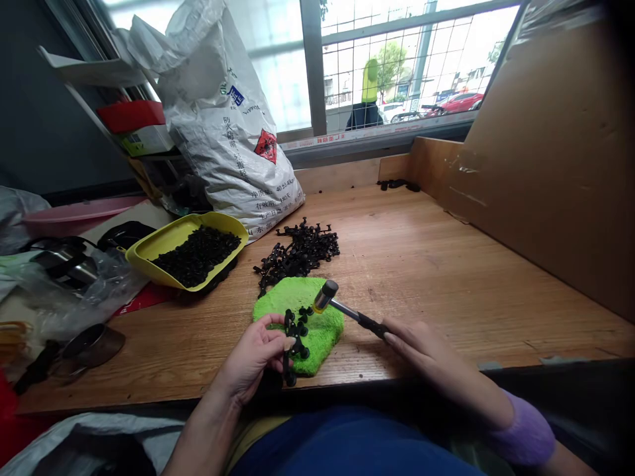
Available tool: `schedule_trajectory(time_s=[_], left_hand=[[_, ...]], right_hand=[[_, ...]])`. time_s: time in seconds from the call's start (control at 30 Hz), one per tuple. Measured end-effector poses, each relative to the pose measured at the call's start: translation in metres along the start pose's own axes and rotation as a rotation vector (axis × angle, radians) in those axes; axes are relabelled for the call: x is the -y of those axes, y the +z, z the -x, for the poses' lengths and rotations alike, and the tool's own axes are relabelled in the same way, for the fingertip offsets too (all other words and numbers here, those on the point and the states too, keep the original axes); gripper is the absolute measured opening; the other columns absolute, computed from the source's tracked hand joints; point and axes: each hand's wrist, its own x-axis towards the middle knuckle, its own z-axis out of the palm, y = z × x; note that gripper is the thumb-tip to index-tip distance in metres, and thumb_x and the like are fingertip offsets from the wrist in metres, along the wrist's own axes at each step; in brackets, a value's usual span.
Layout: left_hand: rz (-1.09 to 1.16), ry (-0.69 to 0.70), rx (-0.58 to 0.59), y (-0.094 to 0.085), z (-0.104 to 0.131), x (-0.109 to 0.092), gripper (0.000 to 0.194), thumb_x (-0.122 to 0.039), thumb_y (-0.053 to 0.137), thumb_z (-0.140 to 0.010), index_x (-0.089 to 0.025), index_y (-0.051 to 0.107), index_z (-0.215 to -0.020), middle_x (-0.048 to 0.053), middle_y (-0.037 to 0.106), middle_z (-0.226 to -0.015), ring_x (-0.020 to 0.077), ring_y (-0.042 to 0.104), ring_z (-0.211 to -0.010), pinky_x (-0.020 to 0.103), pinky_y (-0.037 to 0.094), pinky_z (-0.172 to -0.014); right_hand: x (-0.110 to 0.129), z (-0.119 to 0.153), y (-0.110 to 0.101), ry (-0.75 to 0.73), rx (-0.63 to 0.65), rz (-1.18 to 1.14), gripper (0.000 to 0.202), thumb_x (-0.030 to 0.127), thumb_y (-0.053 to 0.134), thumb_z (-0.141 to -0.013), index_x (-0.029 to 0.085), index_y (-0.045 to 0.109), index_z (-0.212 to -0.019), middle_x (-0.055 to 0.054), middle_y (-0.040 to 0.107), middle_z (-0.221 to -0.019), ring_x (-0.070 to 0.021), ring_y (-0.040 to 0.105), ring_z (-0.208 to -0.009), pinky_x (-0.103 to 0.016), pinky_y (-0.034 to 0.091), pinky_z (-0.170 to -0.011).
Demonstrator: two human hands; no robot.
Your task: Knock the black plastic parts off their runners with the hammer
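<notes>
Between the fingers and thumb of my left hand (258, 347) is a black molded part (296, 336) with several round knobs along it. It is held over a bright green fuzzy cloth (325, 344) near the table's front edge. My right hand (419, 347) is closed around the dark grip of a small mallet (347, 309). The mallet's head, black at one end and yellow at the other, hangs just above the cloth, beside the black part. Beyond the cloth lies a tangled pile of similar black parts (302, 248).
A yellow scoop-shaped tray (149, 250) of small black pieces stands at the left. Behind it leans a large white sack (218, 125). A cardboard sheet (546, 165) walls the right side. A metal cup (94, 345) lies at left; several black pieces (399, 185) sit at the back.
</notes>
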Motion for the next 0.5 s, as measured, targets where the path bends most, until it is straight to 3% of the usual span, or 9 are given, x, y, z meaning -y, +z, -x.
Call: schedule_trajectory(time_s=[0.3,0.43,0.5], left_hand=[[-0.076,0.009,-0.015,0.001,-0.003,-0.001,0.049,-0.027,0.074,-0.063,-0.016,0.043,-0.1,-0.008,0.053,-0.052,0.0063,0.05,-0.038,0.012,0.035,-0.034],[-0.08,0.014,-0.013,0.001,-0.003,-0.002,0.047,-0.026,0.074,-0.063,-0.016,0.044,-0.098,-0.01,0.048,-0.048,0.0027,0.041,-0.032,0.01,0.031,-0.031],[-0.076,0.008,-0.012,0.0,-0.003,-0.002,0.046,-0.027,0.074,-0.063,-0.016,0.044,-0.096,-0.011,0.047,-0.047,0.0026,0.04,-0.032,0.01,0.031,-0.031]], right_hand=[[0.017,-0.005,0.002,-0.09,-0.07,0.168,0.026,0.033,0.028,-0.097,0.02,0.043,-0.082,0.001,0.049,-0.065,-0.0133,0.043,-0.054,-0.026,0.029,-0.052],[0.027,-0.01,0.003,-0.047,0.027,0.431,0.024,0.033,0.032,-0.094,0.02,0.041,-0.076,0.001,0.045,-0.056,-0.0136,0.037,-0.046,-0.026,0.02,-0.046],[0.03,-0.012,0.001,-0.067,0.007,0.416,0.025,0.032,0.03,-0.095,0.02,0.04,-0.076,0.001,0.046,-0.058,-0.0136,0.039,-0.048,-0.025,0.023,-0.047]])
